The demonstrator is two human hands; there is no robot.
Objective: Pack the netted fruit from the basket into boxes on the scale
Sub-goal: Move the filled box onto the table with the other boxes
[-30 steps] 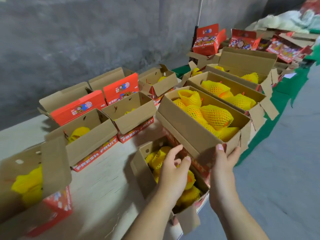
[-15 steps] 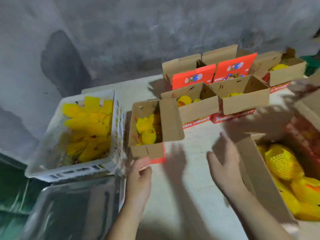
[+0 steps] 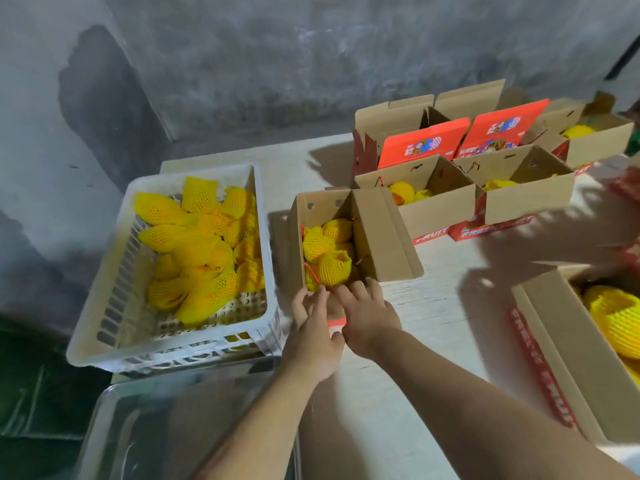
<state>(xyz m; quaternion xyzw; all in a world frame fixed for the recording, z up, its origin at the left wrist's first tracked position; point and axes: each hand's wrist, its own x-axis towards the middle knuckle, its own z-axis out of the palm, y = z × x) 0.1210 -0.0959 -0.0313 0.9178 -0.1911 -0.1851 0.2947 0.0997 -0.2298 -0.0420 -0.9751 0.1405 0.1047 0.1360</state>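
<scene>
Yellow netted fruit [image 3: 327, 252] fills the bottom of an open cardboard box [image 3: 375, 233] standing on the pale table [image 3: 433, 306], just right of the white plastic basket [image 3: 104, 306], which holds a heap of the same netted fruit. Both hands meet at the box's near edge: the left hand [image 3: 313, 336] has its fingers laid over the near wall, tips at the rim beside the fruit, and the right hand [image 3: 367, 318] rests beside it with fingers slightly spread and curved over the same edge; whether either truly clamps the cardboard I cannot tell. Behind stand more open boxes [image 3: 436, 202] with red printed flaps, some showing fruit. At the right edge a larger box [image 3: 554, 341] holds netted fruit. A metal scale tray [image 3: 156, 427] lies below the basket, blurred.
</scene>
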